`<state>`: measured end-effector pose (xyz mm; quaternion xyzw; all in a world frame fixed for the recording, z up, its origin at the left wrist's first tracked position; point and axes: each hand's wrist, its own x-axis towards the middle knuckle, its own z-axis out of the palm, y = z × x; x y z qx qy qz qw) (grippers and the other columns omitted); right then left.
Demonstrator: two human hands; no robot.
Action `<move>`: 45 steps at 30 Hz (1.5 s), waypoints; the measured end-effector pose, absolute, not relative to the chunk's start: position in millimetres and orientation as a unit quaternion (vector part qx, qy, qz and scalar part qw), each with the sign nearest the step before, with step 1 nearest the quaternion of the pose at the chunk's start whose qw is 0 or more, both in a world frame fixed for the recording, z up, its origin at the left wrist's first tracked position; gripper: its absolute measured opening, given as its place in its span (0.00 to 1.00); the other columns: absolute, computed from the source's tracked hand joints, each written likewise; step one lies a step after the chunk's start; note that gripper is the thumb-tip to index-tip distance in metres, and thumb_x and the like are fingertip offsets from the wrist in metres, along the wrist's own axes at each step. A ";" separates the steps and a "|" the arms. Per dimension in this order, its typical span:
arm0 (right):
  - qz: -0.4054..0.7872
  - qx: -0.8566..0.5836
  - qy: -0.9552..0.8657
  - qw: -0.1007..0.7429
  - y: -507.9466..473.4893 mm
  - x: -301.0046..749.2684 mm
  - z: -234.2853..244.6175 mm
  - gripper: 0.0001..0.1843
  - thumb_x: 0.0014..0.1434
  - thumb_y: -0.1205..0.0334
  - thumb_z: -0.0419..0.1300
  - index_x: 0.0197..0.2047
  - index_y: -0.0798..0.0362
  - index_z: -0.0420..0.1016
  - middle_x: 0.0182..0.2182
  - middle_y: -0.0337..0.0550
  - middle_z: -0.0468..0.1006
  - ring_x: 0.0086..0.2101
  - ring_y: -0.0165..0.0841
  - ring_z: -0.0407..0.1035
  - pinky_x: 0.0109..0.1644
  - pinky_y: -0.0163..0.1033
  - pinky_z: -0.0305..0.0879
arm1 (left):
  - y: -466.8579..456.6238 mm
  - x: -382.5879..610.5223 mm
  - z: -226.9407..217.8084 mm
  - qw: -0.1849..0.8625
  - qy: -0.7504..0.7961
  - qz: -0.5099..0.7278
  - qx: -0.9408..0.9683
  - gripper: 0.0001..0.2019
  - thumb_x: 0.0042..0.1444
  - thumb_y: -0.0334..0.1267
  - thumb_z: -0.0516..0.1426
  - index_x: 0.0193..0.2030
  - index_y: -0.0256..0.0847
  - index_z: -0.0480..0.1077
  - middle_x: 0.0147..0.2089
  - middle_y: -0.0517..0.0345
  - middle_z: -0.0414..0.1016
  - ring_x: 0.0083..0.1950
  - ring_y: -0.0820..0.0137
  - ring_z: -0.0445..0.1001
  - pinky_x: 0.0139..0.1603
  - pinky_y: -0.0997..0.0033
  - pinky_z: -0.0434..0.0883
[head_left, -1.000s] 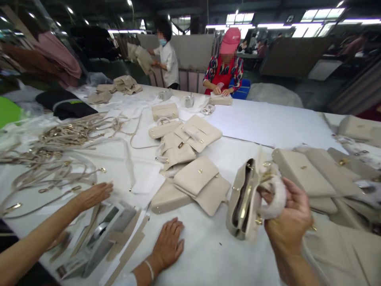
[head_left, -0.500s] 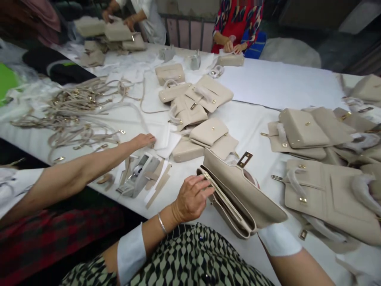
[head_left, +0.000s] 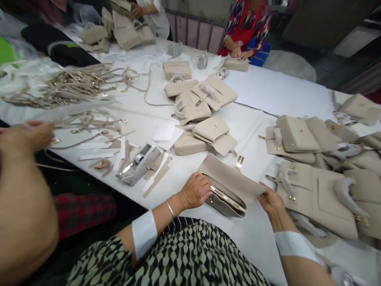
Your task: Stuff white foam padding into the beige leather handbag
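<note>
A beige handbag with gold fittings lies flat on the white table in front of me, its flap up. My left hand grips the bag's left end, fingers curled over the opening. My right hand holds the bag's right edge, thumb on top. A bracelet sits on my left wrist, and both forearms wear white sleeve covers.
A co-worker's arm fills the left foreground, the hand among beige straps. A tape dispenser and paper strips lie left of me. Handbag piles sit at centre and at right. Two people work at the far edge.
The bag was upright in my right hand, then came down flat on the table with both hands on it. The co-worker's hand drew back from the white sheets toward the straps.
</note>
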<state>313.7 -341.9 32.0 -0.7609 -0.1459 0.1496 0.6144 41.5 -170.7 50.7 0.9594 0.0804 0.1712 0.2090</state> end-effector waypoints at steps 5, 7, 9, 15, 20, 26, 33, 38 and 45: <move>-0.034 -0.781 -0.181 0.597 -366.9 271.1 88.6 0.13 0.50 0.59 0.64 0.39 0.53 0.75 0.32 0.43 0.77 0.32 0.36 0.71 0.40 0.45 0.71 | -162.4 39.3 48.4 0.223 0.140 0.177 0.948 0.09 0.61 0.38 0.48 0.36 0.39 0.68 0.37 0.54 0.70 0.45 0.64 0.65 0.55 0.53 0.55; -0.062 -0.783 -0.357 0.506 -356.4 235.9 106.8 0.11 0.53 0.64 0.62 0.41 0.49 0.75 0.36 0.43 0.77 0.37 0.38 0.71 0.45 0.47 0.69 | -161.9 42.7 49.8 0.219 0.163 0.163 0.948 0.06 0.58 0.35 0.50 0.36 0.39 0.67 0.36 0.53 0.69 0.42 0.64 0.64 0.49 0.57 0.59; 0.025 -0.732 -0.543 0.411 -339.4 208.2 109.3 0.13 0.55 0.67 0.59 0.44 0.47 0.74 0.39 0.43 0.77 0.39 0.39 0.71 0.46 0.47 0.69 | -161.8 45.7 54.0 0.213 0.191 0.149 0.947 0.06 0.53 0.31 0.51 0.38 0.39 0.67 0.36 0.53 0.68 0.42 0.63 0.63 0.46 0.58 0.60; 0.113 -0.746 -0.577 0.314 -297.1 214.2 56.0 0.14 0.61 0.62 0.52 0.48 0.52 0.71 0.43 0.47 0.75 0.44 0.40 0.70 0.49 0.51 0.68 | -162.0 40.7 73.5 0.244 0.202 0.082 0.945 0.16 0.47 0.25 0.52 0.43 0.41 0.66 0.41 0.54 0.69 0.46 0.62 0.62 0.47 0.59 0.61; 0.223 -0.782 -0.524 0.254 -270.0 242.9 26.1 0.13 0.57 0.63 0.53 0.45 0.53 0.72 0.39 0.44 0.75 0.35 0.35 0.70 0.43 0.42 0.69 | -157.6 40.7 72.3 0.258 0.204 0.056 0.943 0.19 0.50 0.22 0.50 0.47 0.41 0.66 0.43 0.53 0.71 0.47 0.61 0.63 0.47 0.59 0.63; 0.223 -0.776 -0.548 0.221 -259.1 237.1 25.5 0.11 0.56 0.67 0.54 0.42 0.51 0.73 0.37 0.43 0.75 0.37 0.37 0.70 0.43 0.43 0.67 | -136.1 44.2 54.9 0.357 0.196 0.076 0.910 0.21 0.52 0.23 0.50 0.53 0.42 0.65 0.42 0.54 0.71 0.44 0.66 0.68 0.47 0.65 0.67; 0.152 -0.645 -0.700 0.266 -256.7 202.0 61.8 0.25 0.52 0.72 0.56 0.54 0.48 0.66 0.49 0.46 0.70 0.48 0.40 0.63 0.51 0.45 0.64 | -125.8 46.8 53.8 0.412 0.209 0.097 0.882 0.23 0.51 0.24 0.50 0.53 0.43 0.65 0.44 0.55 0.69 0.45 0.68 0.69 0.53 0.65 0.69; 0.111 -0.641 -0.738 0.182 -239.8 187.7 59.5 0.24 0.58 0.72 0.52 0.57 0.52 0.64 0.46 0.53 0.70 0.43 0.41 0.65 0.45 0.45 0.66 | -126.5 47.9 52.7 0.437 0.218 0.121 0.864 0.18 0.53 0.25 0.49 0.50 0.42 0.67 0.41 0.55 0.69 0.43 0.68 0.69 0.49 0.65 0.70; 0.090 -0.645 -0.729 0.211 -237.0 193.0 50.8 0.09 0.61 0.66 0.52 0.40 0.51 0.73 0.35 0.46 0.71 0.36 0.36 0.66 0.39 0.38 0.63 | -127.4 48.3 41.3 0.481 0.274 0.161 0.817 0.24 0.45 0.20 0.50 0.49 0.41 0.66 0.44 0.55 0.66 0.43 0.71 0.70 0.50 0.65 0.71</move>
